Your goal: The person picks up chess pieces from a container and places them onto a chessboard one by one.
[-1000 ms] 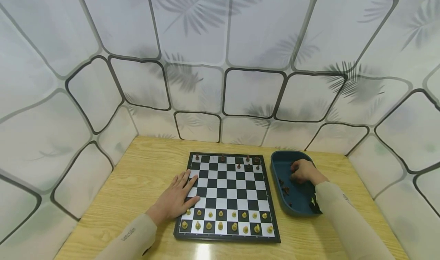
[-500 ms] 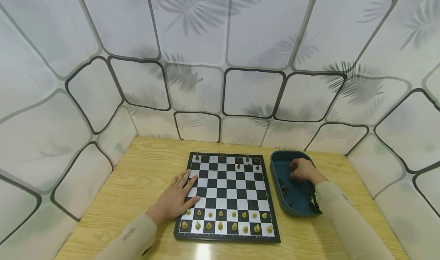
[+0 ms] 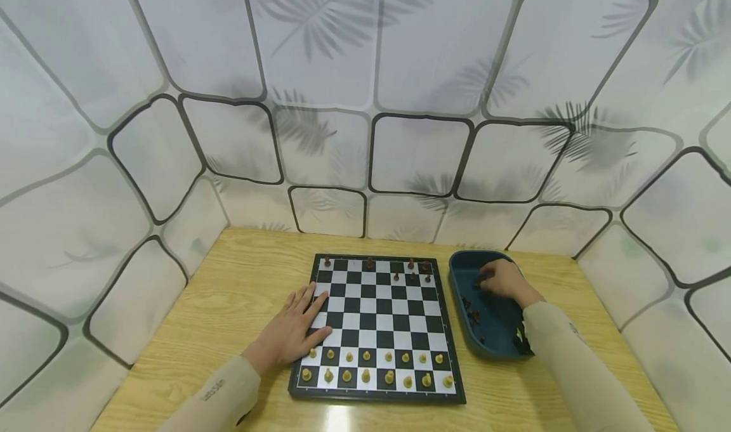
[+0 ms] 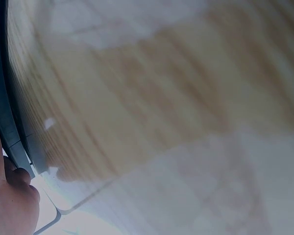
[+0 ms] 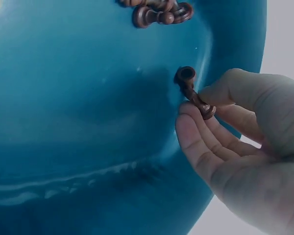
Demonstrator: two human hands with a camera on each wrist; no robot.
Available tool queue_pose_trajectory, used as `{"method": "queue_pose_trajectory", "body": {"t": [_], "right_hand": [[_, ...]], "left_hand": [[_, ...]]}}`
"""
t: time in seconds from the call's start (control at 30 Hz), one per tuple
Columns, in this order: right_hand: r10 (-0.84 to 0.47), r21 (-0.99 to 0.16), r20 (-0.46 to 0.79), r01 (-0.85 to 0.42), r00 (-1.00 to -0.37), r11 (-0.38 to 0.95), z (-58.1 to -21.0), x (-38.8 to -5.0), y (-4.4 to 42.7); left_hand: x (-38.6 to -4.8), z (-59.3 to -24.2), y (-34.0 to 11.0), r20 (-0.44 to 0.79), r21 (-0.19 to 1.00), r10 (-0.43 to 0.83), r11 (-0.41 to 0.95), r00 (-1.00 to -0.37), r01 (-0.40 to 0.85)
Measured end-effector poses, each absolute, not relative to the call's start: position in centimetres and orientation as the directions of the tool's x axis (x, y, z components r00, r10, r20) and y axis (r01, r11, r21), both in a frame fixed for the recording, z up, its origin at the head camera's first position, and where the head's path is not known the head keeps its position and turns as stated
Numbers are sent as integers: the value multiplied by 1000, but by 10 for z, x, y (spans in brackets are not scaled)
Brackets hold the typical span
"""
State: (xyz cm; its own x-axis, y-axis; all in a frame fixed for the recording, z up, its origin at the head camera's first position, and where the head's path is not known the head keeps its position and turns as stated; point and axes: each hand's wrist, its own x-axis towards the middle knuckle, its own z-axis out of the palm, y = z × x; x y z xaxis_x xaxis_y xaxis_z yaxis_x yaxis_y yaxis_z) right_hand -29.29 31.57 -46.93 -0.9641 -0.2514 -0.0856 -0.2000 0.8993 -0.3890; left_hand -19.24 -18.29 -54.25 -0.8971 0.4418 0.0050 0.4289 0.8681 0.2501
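My left hand (image 3: 290, 329) lies flat with fingers spread on the left edge of the black-and-white chessboard (image 3: 368, 305). In the left wrist view, only part of that hand shows beside the board's dark side. My right hand (image 3: 504, 281) is inside the blue tub (image 3: 464, 330), right of the board. Up close in the right wrist view, its thumb and fingers pinch a small brown chess piece (image 5: 188, 81), hollow base outward; whether a second piece is in the grip, I cannot tell. More brown chess pieces (image 5: 157, 15) lie on the tub's floor.
Yellow chess pieces (image 3: 366, 374) stand in two rows along the board's near side. Several brown pieces (image 3: 411, 264) stand on the far rows, mostly at the right. A dark item (image 3: 522, 340) lies in the tub's near right corner. Patterned walls border the wooden table (image 3: 251, 254).
The right hand has shifted slightly left inside the tub, and its fingers point more to the left. The left hand and the pieces on the board have stayed put.
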Motion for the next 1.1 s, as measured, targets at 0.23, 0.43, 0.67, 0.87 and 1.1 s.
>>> {"method": "queue_pose_trajectory", "body": {"t": [0.23, 0.43, 0.67, 0.87, 1.1], "right_hand": [[-267, -421, -30, -230, -963, 877, -462, -293, 312], [-264, -440, -7, -234, -965, 867, -455, -292, 303], [-266, -472, 5, -237, -964, 849, -455, -291, 296], [-287, -503, -20, -238, -958, 831, -454, -290, 293], [-281, -542, 29, -251, -959, 802, -455, -293, 285]], "left_hand": [[-192, -542, -183, 3, 247, 440, 870, -898, 427], [-191, -543, -183, 5, 249, 440, 869, -898, 427], [-191, -543, -183, 12, 258, 444, 864, -896, 432], [-191, -542, -183, 17, 256, 444, 864, -896, 433], [-192, -543, -183, 16, 252, 445, 865, -896, 434]]}}
